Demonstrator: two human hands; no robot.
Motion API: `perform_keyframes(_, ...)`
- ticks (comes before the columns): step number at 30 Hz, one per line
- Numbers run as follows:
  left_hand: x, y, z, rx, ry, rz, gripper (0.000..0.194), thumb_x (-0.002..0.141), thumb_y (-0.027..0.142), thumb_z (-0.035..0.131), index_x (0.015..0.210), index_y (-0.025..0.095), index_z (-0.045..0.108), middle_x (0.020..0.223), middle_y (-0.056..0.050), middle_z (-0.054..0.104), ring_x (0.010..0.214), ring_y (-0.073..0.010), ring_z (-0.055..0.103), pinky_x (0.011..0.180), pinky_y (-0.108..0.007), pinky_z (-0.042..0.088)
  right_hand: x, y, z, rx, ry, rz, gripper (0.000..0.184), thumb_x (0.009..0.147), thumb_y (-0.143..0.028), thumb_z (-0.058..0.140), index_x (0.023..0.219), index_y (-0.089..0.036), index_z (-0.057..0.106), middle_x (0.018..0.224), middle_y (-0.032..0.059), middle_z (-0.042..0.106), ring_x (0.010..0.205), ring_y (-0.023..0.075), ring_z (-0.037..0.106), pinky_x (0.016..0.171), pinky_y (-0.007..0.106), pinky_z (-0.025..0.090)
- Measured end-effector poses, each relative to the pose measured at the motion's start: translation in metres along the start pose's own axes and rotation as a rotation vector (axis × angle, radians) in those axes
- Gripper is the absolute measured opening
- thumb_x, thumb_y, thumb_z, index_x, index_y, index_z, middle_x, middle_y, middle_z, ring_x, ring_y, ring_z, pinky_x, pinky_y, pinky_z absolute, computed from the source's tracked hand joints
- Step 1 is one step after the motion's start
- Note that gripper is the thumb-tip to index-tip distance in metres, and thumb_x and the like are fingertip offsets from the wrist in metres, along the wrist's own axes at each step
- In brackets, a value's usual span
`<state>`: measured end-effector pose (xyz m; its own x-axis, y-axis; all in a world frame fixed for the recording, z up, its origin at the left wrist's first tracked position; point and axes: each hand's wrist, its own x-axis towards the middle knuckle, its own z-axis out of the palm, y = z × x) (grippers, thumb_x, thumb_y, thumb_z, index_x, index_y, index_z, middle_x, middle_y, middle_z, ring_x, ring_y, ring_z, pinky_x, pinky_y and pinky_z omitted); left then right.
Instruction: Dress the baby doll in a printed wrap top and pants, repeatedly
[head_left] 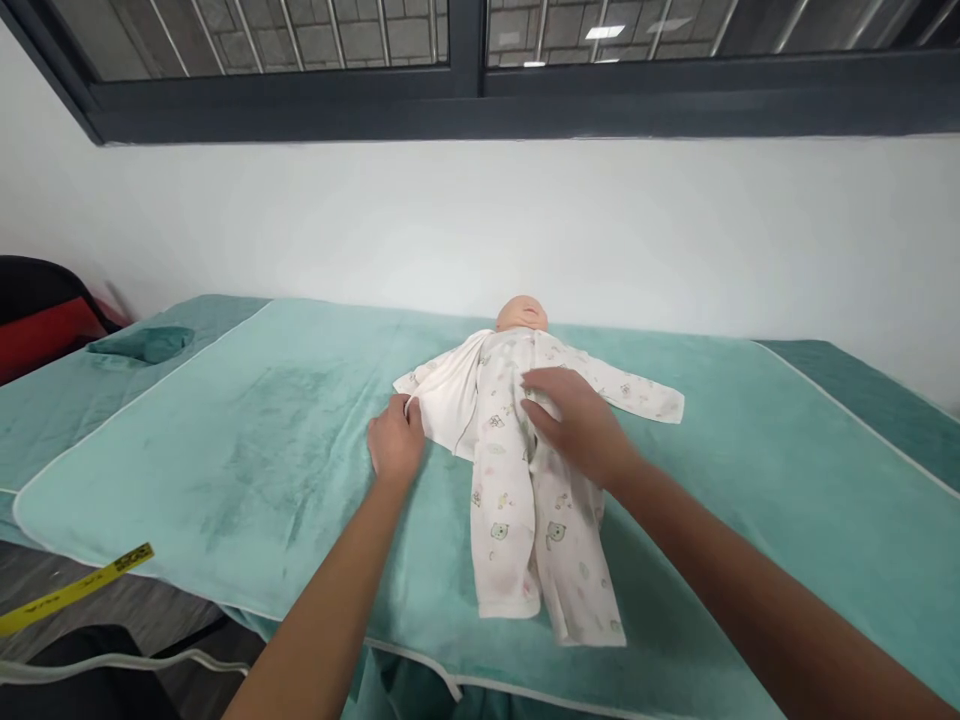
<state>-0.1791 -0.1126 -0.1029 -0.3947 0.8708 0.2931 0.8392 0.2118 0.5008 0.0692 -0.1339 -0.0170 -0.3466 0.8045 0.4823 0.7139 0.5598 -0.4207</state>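
1. Romper [502, 490], white with small animal prints, lies mid-blanket, legs pointing toward the person; one sleeve [645, 395] stretches out to the right, printed right down to its cuff; on the left a plain white flap [450, 400] fans out over the other sleeve.
2. Up at the collar, the doll's head [523, 312] shows, close to the wall; how much of its body is under the cloth, I cannot tell.
3. Left hand [397, 440] now: thumb and forefinger pinched together on the cloth's outer edge, beside the left sleeve; the other fingers curl in.
4. Right hand [581, 425] comes in over the middle of the front; thumb and fingers stand apart, nothing clamped between them; whether the tips touch the cloth, I cannot tell.
5. Underneath it all, a green blanket [225, 450] with pale piping spreads wide; a small green bundle [142, 344] sits far left, near a red and black object [45, 325].
6. Behind, white wall [450, 220]; above that, a dark window frame [300, 110] and metal bars [337, 35]; lower left, a yellow strip [75, 590] and a pale cord [127, 662].
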Motion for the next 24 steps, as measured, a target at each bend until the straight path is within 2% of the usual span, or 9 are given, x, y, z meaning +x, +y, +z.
perform_keyframes(2, 0.0, -0.001, -0.001, -0.03, -0.001, -0.004, 0.034, 0.096, 0.04, 0.035, 0.106, 0.02, 0.061, 0.083, -0.007, 0.071, 0.077, -0.0235, 0.064, 0.067, -0.03, 0.037, 0.028, 0.009, 0.014, -0.1, -0.111, -0.078, 0.031, 0.093, -0.032, 0.046, 0.119, -0.022, 0.06, 0.133, 0.0074, 0.059, 0.127, 0.0256, 0.049, 0.107, 0.044, 0.035)
perform_keyframes(4, -0.001, -0.002, -0.001, -0.068, 0.005, -0.007, 0.034, 0.096, 0.041, 0.035, 0.106, 0.021, 0.06, 0.079, -0.005, 0.069, 0.074, -0.0223, 0.063, 0.064, -0.029, 0.036, 0.053, 0.022, 0.026, -0.19, -0.169, -0.064, 0.037, 0.094, -0.036, 0.046, 0.124, -0.019, 0.058, 0.142, 0.01, 0.052, 0.134, 0.0285, 0.041, 0.112, 0.048, 0.027)
perform_keyframes(7, -0.006, -0.003, -0.002, -0.164, 0.042, 0.001, 0.033, 0.096, 0.041, 0.036, 0.104, 0.02, 0.061, 0.077, -0.004, 0.067, 0.071, -0.0197, 0.061, 0.063, -0.027, 0.037, 0.08, 0.041, 0.038, -0.267, -0.19, 0.062, 0.04, 0.095, -0.039, 0.042, 0.121, -0.013, 0.058, 0.14, 0.0172, 0.052, 0.133, 0.0319, 0.042, 0.108, 0.048, 0.031)
perform_keyframes(10, -0.012, 0.002, -0.005, -0.306, 0.111, 0.073, 0.031, 0.095, 0.04, 0.039, 0.1, 0.019, 0.06, 0.08, -0.003, 0.066, 0.072, -0.017, 0.059, 0.068, -0.027, 0.042, 0.09, 0.051, 0.045, -0.288, -0.193, 0.101, 0.038, 0.095, -0.038, 0.039, 0.115, -0.012, 0.058, 0.132, 0.019, 0.057, 0.125, 0.0317, 0.048, 0.102, 0.045, 0.036)
perform_keyframes(13, -0.015, 0.021, -0.013, -0.445, 0.159, 0.161, 0.028, 0.095, 0.038, 0.04, 0.095, 0.018, 0.059, 0.087, -0.003, 0.066, 0.079, -0.0161, 0.059, 0.075, -0.027, 0.045, 0.084, 0.053, 0.052, -0.282, -0.114, 0.089, 0.042, 0.095, -0.039, 0.037, 0.124, -0.014, 0.053, 0.139, 0.0183, 0.052, 0.131, 0.0315, 0.043, 0.105, 0.047, 0.033)
perform_keyframes(17, -0.02, 0.073, -0.028, -0.558, 0.171, 0.235, 0.026, 0.096, 0.037, 0.04, 0.098, 0.02, 0.059, 0.093, -0.004, 0.067, 0.087, -0.0171, 0.06, 0.081, -0.028, 0.047, 0.074, 0.057, 0.058, -0.208, -0.03, 0.119, 0.046, 0.095, -0.04, 0.038, 0.132, -0.016, 0.05, 0.148, 0.015, 0.043, 0.139, 0.0289, 0.034, 0.111, 0.048, 0.027)
perform_keyframes(19, -0.027, 0.101, -0.031, -0.554, 0.101, 0.378, 0.025, 0.097, 0.036, 0.04, 0.101, 0.021, 0.06, 0.096, -0.004, 0.067, 0.09, -0.0177, 0.061, 0.082, -0.029, 0.047, 0.073, 0.062, 0.058, -0.152, -0.006, 0.149, 0.046, 0.094, -0.039, 0.04, 0.134, -0.019, 0.05, 0.15, 0.0131, 0.041, 0.14, 0.0281, 0.033, 0.113, 0.048, 0.026)
perform_keyframes(21, -0.039, 0.121, -0.032, -0.451, -0.042, 0.579, 0.027, 0.099, 0.034, 0.037, 0.098, 0.022, 0.061, 0.092, -0.004, 0.068, 0.087, -0.0178, 0.062, 0.078, -0.029, 0.046, 0.07, 0.068, 0.056, -0.059, 0.015, 0.163, 0.044, 0.092, -0.034, 0.041, 0.133, -0.021, 0.052, 0.149, 0.0113, 0.043, 0.139, 0.0266, 0.036, 0.112, 0.047, 0.027)
perform_keyframes(24, -0.054, 0.13, -0.031, -0.258, -0.273, 0.812, 0.03, 0.099, 0.031, 0.034, 0.097, 0.021, 0.062, 0.087, -0.004, 0.068, 0.082, -0.0189, 0.062, 0.069, -0.03, 0.045, 0.063, 0.076, 0.051, 0.179, 0.153, 0.173, 0.042, 0.088, -0.033, 0.047, 0.129, -0.023, 0.054, 0.145, 0.0097, 0.048, 0.135, 0.0245, 0.042, 0.109, 0.043, 0.035)
